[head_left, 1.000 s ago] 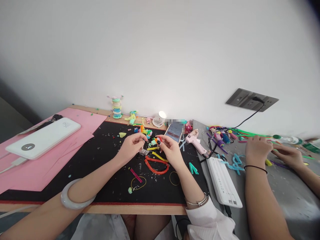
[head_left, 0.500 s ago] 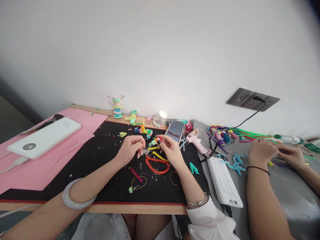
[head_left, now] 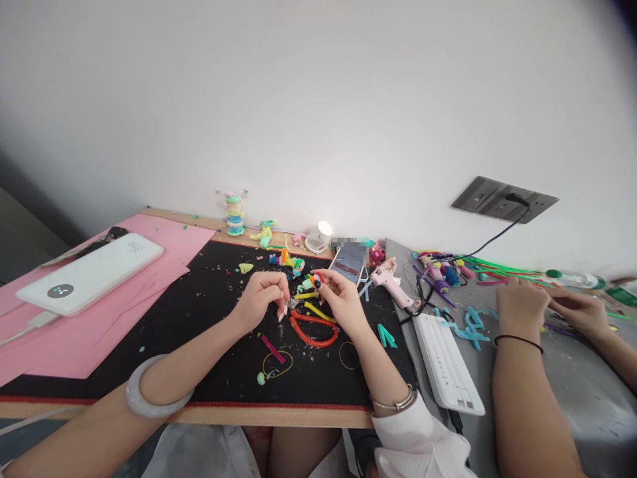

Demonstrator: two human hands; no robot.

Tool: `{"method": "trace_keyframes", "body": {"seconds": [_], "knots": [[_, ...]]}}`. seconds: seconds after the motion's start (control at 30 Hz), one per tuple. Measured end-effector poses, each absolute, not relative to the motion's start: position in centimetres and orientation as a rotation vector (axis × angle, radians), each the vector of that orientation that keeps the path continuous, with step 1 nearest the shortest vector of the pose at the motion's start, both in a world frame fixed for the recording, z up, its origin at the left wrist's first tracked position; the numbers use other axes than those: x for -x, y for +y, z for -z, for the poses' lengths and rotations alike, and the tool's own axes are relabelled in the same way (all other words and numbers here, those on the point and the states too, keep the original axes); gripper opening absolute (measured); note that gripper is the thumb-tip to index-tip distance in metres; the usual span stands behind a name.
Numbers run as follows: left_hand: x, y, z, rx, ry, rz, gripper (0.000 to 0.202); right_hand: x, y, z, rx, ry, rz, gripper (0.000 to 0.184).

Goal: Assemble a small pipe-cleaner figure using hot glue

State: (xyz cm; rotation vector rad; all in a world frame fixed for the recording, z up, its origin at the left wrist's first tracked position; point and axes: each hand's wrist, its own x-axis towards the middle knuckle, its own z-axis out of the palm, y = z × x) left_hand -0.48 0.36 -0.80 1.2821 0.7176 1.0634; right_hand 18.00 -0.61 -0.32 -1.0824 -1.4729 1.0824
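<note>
Craft in progress, frame centre: left hand [head_left: 261, 297] curled over small metal tool [head_left: 290, 303]; right hand [head_left: 338, 299] pinching orange piece [head_left: 314, 279]; red loop [head_left: 312, 328] lying unused below

A white power bank [head_left: 92, 272] is lying on the pink paper [head_left: 74, 338] at the left edge of my desk, a cable running off its near end. Along the far edge, a stack of pastel rings [head_left: 233, 214] is standing upright, with a small white cup [head_left: 318, 237] tipped on its side further right. A phone [head_left: 348, 263] is resting near the black mat's [head_left: 199, 358] far right corner, and just beside it a pink glue gun [head_left: 391, 279] is lying, its cord trailing up to the wall socket [head_left: 504, 198]. A white keyboard [head_left: 446, 365] is sitting at the grey cloth's [head_left: 587, 398] left edge, where another person's hands [head_left: 547, 307] are working among coloured sticks.
</note>
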Motion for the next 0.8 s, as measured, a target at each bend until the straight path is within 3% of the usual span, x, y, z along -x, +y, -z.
{"method": "trace_keyframes", "body": {"seconds": [0.27, 0.4, 0.8], "knots": [[0.2, 0.4, 0.3, -1.295, 0.813, -1.094, 0.025, -18.0, -0.6, 0.3, 1.065, -1.464, -1.102, 0.025], [-0.2, 0.4, -0.3, -1.39, 0.969, -1.108, 0.019, -17.9, -0.8, 0.1, 1.067, -1.505, -1.113, 0.024], [-0.7, 0.4, 0.0, -1.239, 0.863, -0.833, 0.025, -17.9, -0.9, -0.1, 1.094, -1.637, -1.144, 0.028]]}}
